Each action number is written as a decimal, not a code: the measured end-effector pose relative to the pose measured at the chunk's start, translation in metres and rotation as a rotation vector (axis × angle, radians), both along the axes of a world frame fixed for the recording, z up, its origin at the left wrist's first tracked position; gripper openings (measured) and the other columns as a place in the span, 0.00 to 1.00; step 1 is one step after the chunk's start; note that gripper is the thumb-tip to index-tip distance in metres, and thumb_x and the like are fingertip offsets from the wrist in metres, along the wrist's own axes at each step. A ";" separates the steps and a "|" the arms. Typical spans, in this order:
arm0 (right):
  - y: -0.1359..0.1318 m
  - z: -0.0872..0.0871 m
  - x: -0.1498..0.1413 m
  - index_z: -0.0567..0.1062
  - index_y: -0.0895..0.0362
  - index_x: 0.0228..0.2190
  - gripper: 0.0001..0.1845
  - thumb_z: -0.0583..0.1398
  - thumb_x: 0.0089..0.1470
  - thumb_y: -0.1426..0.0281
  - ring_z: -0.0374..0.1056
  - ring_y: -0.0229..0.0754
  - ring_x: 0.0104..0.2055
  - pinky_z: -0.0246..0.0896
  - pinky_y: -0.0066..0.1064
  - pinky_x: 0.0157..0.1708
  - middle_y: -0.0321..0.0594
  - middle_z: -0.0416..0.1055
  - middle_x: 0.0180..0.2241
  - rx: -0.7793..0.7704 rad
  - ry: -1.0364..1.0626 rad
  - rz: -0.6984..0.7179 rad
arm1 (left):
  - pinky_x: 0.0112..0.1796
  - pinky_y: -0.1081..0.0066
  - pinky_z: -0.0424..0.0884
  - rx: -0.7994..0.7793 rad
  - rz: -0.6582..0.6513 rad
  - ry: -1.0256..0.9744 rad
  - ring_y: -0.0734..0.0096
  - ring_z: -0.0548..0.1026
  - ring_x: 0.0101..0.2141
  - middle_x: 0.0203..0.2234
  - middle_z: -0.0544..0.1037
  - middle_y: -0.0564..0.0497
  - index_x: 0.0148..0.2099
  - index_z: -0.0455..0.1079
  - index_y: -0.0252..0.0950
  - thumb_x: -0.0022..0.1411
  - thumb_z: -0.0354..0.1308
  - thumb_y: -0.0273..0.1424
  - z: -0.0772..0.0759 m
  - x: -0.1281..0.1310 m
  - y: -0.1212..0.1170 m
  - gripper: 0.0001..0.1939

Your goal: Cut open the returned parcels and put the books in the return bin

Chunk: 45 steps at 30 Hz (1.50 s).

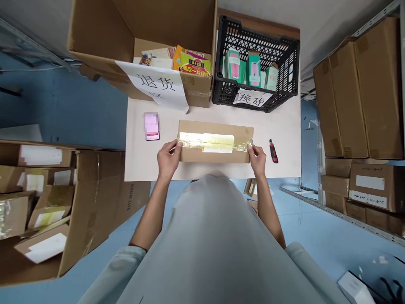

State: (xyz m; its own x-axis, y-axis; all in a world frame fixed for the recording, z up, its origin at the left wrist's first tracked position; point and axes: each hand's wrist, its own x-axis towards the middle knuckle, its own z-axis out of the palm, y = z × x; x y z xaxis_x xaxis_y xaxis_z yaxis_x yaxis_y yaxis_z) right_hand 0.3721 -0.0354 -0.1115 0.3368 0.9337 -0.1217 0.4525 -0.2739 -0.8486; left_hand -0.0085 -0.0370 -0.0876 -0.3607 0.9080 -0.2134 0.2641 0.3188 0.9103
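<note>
A long, flat cardboard box lies across the front of the white table, with a shiny strip of clear tape and a pale label along its top. My left hand grips its left end, thumb on top by the tape. At the opposite end, my right hand holds the box the same way, thumb over the tape's end. The fingers under the box are partly hidden. A red and black box cutter rests on the table just right of my right hand. Beyond my left hand lies a phone with a pink screen.
Behind stand a big open carton with colourful packets and a black plastic crate of green boxes. Another open carton of parcels stands at left. Shelved cardboard boxes are at right. The white table ends near my waist.
</note>
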 end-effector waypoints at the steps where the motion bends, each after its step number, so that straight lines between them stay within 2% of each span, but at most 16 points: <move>1: 0.000 -0.002 0.005 0.86 0.57 0.54 0.39 0.64 0.62 0.37 0.77 0.53 0.51 0.74 0.48 0.59 0.50 0.83 0.48 -0.006 0.026 -0.018 | 0.62 0.52 0.80 0.004 -0.001 -0.008 0.49 0.84 0.58 0.58 0.86 0.39 0.56 0.85 0.36 0.70 0.67 0.54 0.007 0.004 -0.001 0.29; 5: -0.005 -0.012 0.040 0.84 0.63 0.54 0.43 0.65 0.58 0.37 0.79 0.54 0.48 0.76 0.48 0.55 0.54 0.85 0.46 -0.024 0.026 -0.182 | 0.65 0.50 0.79 0.059 -0.087 -0.075 0.48 0.85 0.59 0.57 0.87 0.41 0.61 0.84 0.34 0.73 0.65 0.54 0.043 0.034 -0.010 0.31; 8: -0.007 -0.021 0.073 0.85 0.60 0.46 0.41 0.65 0.54 0.35 0.79 0.55 0.48 0.76 0.47 0.52 0.54 0.85 0.45 -0.015 -0.012 -0.305 | 0.66 0.52 0.80 0.131 -0.294 -0.082 0.51 0.85 0.60 0.60 0.86 0.45 0.64 0.83 0.40 0.76 0.64 0.52 0.069 0.065 -0.020 0.27; 11: -0.007 -0.027 0.099 0.84 0.58 0.40 0.38 0.65 0.52 0.35 0.78 0.55 0.47 0.76 0.47 0.51 0.53 0.86 0.44 -0.033 -0.024 -0.348 | 0.66 0.54 0.82 0.298 -0.514 0.007 0.55 0.84 0.62 0.63 0.84 0.48 0.69 0.80 0.44 0.79 0.63 0.47 0.085 0.096 -0.030 0.24; 14: -0.007 -0.030 0.112 0.83 0.57 0.37 0.37 0.65 0.51 0.35 0.77 0.54 0.46 0.75 0.45 0.50 0.51 0.86 0.41 -0.048 -0.028 -0.359 | 0.63 0.57 0.84 0.446 -0.628 0.099 0.58 0.83 0.63 0.66 0.82 0.48 0.75 0.74 0.45 0.81 0.62 0.42 0.089 0.118 -0.039 0.25; 17: -0.009 -0.032 0.114 0.83 0.57 0.37 0.37 0.64 0.51 0.34 0.76 0.53 0.45 0.74 0.44 0.48 0.50 0.85 0.39 -0.054 -0.022 -0.366 | 0.62 0.58 0.84 0.510 -0.653 0.160 0.59 0.82 0.65 0.67 0.81 0.48 0.77 0.70 0.45 0.82 0.60 0.39 0.088 0.125 -0.044 0.26; 21: -0.010 -0.030 0.108 0.82 0.57 0.37 0.37 0.65 0.51 0.35 0.77 0.54 0.47 0.75 0.45 0.50 0.51 0.85 0.41 -0.054 0.002 -0.359 | 0.62 0.59 0.85 0.482 -0.573 0.207 0.57 0.85 0.61 0.64 0.83 0.48 0.73 0.76 0.43 0.81 0.63 0.42 0.086 0.113 -0.039 0.24; 24: -0.006 -0.026 0.096 0.82 0.57 0.39 0.37 0.67 0.51 0.35 0.78 0.56 0.49 0.76 0.47 0.53 0.52 0.84 0.43 -0.046 0.032 -0.321 | 0.59 0.57 0.86 0.343 -0.457 0.228 0.53 0.88 0.56 0.59 0.87 0.49 0.65 0.83 0.44 0.77 0.66 0.47 0.086 0.092 -0.028 0.22; 28: 0.008 -0.017 0.063 0.80 0.56 0.40 0.38 0.68 0.49 0.34 0.79 0.55 0.47 0.76 0.49 0.54 0.52 0.83 0.41 -0.009 0.106 -0.232 | 0.56 0.53 0.84 0.100 -0.270 0.243 0.47 0.90 0.50 0.50 0.90 0.46 0.55 0.88 0.42 0.73 0.68 0.51 0.074 0.050 -0.008 0.22; 31: 0.018 -0.009 0.027 0.78 0.54 0.38 0.34 0.68 0.53 0.36 0.78 0.52 0.45 0.76 0.48 0.54 0.49 0.83 0.40 0.022 0.112 -0.099 | 0.57 0.51 0.81 -0.050 -0.129 0.288 0.43 0.89 0.48 0.43 0.91 0.44 0.47 0.89 0.39 0.68 0.71 0.52 0.047 0.013 0.004 0.21; 33: 0.021 0.000 0.002 0.78 0.53 0.38 0.30 0.66 0.59 0.38 0.78 0.51 0.46 0.75 0.47 0.55 0.47 0.83 0.41 0.042 0.025 -0.038 | 0.56 0.51 0.82 -0.156 -0.041 0.233 0.43 0.88 0.48 0.41 0.91 0.43 0.42 0.88 0.37 0.65 0.72 0.49 0.025 -0.008 0.008 0.19; 35: 0.020 0.012 -0.019 0.78 0.52 0.39 0.26 0.63 0.66 0.41 0.77 0.52 0.47 0.73 0.46 0.55 0.47 0.82 0.43 0.079 -0.097 -0.015 | 0.55 0.53 0.83 -0.207 0.011 0.086 0.45 0.88 0.48 0.42 0.90 0.41 0.44 0.87 0.35 0.62 0.73 0.48 0.006 -0.025 0.008 0.20; 37: 0.016 0.027 -0.036 0.78 0.52 0.40 0.23 0.60 0.71 0.45 0.77 0.52 0.48 0.72 0.45 0.53 0.47 0.82 0.43 0.120 -0.209 0.037 | 0.55 0.54 0.82 -0.201 0.044 0.053 0.46 0.88 0.49 0.44 0.90 0.39 0.45 0.86 0.33 0.61 0.72 0.48 -0.006 -0.038 0.006 0.22; 41: 0.008 0.062 -0.075 0.79 0.51 0.40 0.23 0.57 0.77 0.48 0.76 0.51 0.45 0.68 0.43 0.51 0.45 0.81 0.41 0.182 -0.395 0.197 | 0.52 0.58 0.82 -0.157 0.132 0.121 0.50 0.87 0.48 0.42 0.90 0.40 0.52 0.85 0.32 0.63 0.68 0.48 -0.015 -0.063 0.000 0.25; 43: 0.005 0.080 -0.103 0.80 0.52 0.41 0.23 0.56 0.79 0.48 0.75 0.50 0.44 0.66 0.42 0.50 0.45 0.80 0.40 0.203 -0.444 0.283 | 0.48 0.60 0.83 -0.200 0.186 0.146 0.51 0.86 0.44 0.38 0.89 0.43 0.57 0.83 0.33 0.63 0.68 0.48 -0.019 -0.081 -0.002 0.28; 45: 0.003 0.097 -0.135 0.80 0.52 0.40 0.24 0.56 0.79 0.49 0.75 0.52 0.42 0.64 0.43 0.48 0.46 0.79 0.38 0.195 -0.485 0.390 | 0.47 0.60 0.82 -0.247 0.217 0.209 0.52 0.86 0.43 0.37 0.88 0.43 0.56 0.83 0.32 0.64 0.66 0.48 -0.023 -0.102 -0.001 0.28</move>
